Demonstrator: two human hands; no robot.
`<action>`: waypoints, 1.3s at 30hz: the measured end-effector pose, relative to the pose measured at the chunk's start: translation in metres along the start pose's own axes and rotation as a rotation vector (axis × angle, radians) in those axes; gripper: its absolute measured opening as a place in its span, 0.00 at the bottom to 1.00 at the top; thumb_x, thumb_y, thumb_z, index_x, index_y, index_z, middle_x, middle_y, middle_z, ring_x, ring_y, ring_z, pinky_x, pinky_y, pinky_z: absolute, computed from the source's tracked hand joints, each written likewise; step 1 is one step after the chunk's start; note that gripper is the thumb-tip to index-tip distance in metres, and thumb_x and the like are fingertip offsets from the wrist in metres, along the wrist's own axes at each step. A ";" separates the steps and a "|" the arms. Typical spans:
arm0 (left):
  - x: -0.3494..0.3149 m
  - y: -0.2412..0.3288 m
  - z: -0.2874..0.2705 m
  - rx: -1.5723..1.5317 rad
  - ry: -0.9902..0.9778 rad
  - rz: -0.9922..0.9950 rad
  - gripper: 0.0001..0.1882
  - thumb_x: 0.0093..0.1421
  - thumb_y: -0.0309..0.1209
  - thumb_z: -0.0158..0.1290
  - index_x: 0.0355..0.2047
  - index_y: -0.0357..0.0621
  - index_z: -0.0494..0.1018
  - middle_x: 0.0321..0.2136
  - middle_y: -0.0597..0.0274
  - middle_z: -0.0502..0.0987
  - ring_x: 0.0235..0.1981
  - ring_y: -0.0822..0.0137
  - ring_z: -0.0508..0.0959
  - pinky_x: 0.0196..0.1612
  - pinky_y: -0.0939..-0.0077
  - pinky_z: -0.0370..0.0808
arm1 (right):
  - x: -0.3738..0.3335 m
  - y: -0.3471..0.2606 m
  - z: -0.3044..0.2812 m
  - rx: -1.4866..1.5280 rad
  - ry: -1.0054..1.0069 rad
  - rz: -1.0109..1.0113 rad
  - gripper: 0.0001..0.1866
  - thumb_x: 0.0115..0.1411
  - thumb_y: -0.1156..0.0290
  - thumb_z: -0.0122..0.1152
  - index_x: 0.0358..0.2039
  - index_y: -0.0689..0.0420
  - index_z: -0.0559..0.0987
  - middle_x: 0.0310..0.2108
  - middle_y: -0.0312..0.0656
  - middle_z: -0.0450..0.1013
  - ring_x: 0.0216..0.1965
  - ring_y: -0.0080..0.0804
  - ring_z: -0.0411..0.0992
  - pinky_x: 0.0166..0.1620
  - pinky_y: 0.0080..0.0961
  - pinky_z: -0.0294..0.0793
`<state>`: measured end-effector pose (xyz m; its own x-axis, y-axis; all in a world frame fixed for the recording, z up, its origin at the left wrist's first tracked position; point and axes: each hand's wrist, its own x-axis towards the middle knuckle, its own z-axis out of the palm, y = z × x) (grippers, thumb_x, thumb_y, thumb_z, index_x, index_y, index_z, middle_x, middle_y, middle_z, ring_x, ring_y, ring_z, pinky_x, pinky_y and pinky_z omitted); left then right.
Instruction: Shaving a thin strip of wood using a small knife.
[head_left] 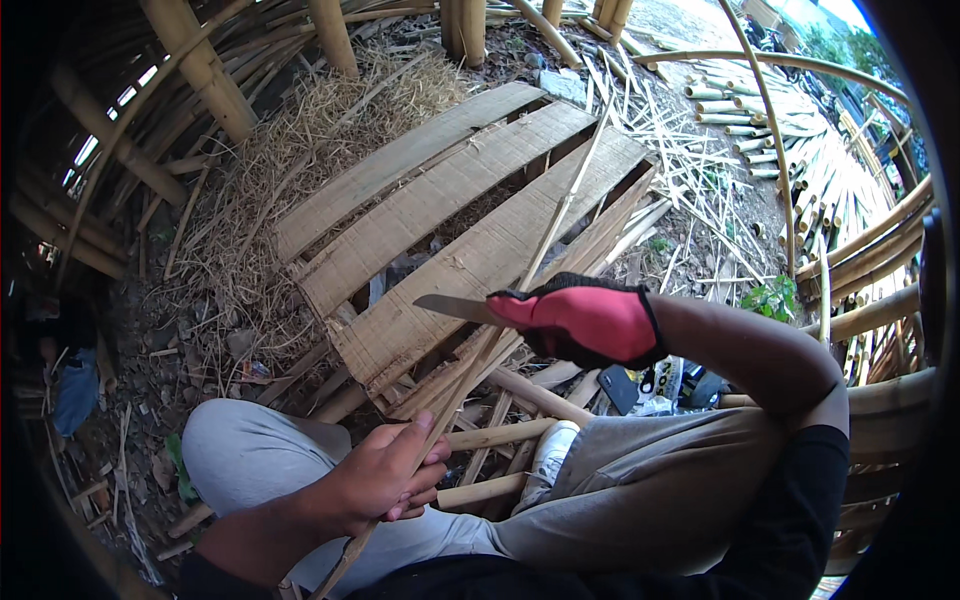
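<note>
My bare left hand (385, 472) is closed round a long, thin bamboo strip (547, 240) above my lap. The strip slants from the lower left up to the far right, over a low platform of wooden planks (440, 255). My right hand (585, 320), in a red and black glove, is closed on a knife; its handle is hidden inside the fist. The knife's blade (450, 304) points left, and its base lies at the strip, close to the glove. Whether the edge touches the strip I cannot tell.
Dry shavings (250, 190) are heaped left of the platform. Cut bamboo poles (800, 160) lie stacked at the far right. Beside my right knee are a dark phone-like object (618, 388) and a plastic bag (665, 380). Bamboo posts (205, 70) stand at the back left.
</note>
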<state>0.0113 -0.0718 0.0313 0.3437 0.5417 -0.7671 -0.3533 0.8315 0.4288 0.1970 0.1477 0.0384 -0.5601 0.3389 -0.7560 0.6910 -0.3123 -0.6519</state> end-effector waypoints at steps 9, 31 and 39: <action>-0.001 0.003 -0.003 -0.074 -0.069 -0.025 0.22 0.71 0.49 0.28 0.27 0.48 0.57 0.09 0.73 0.55 0.07 0.79 0.53 0.11 0.85 0.52 | 0.001 0.015 0.026 -0.127 -0.016 -0.059 0.29 0.61 0.37 0.45 0.21 0.50 0.68 0.15 0.28 0.60 0.11 0.17 0.53 0.16 0.19 0.51; -0.004 0.008 -0.006 -0.164 -0.121 -0.021 0.21 0.71 0.49 0.28 0.27 0.49 0.58 0.09 0.74 0.54 0.06 0.79 0.53 0.10 0.86 0.52 | 0.001 0.026 -0.009 0.411 0.153 -0.116 0.23 0.65 0.44 0.45 0.23 0.49 0.67 0.11 0.25 0.53 0.08 0.17 0.51 0.13 0.20 0.47; -0.007 0.013 -0.001 -0.118 -0.053 -0.029 0.23 0.71 0.50 0.27 0.26 0.49 0.58 0.07 0.74 0.53 0.06 0.80 0.52 0.10 0.85 0.50 | 0.002 0.021 -0.001 0.398 0.212 -0.132 0.25 0.63 0.40 0.46 0.24 0.50 0.67 0.11 0.27 0.54 0.08 0.18 0.51 0.13 0.21 0.49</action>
<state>0.0032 -0.0654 0.0417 0.3996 0.5258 -0.7509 -0.4417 0.8282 0.3449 0.2108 0.1431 0.0229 -0.4966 0.5596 -0.6635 0.3681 -0.5565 -0.7448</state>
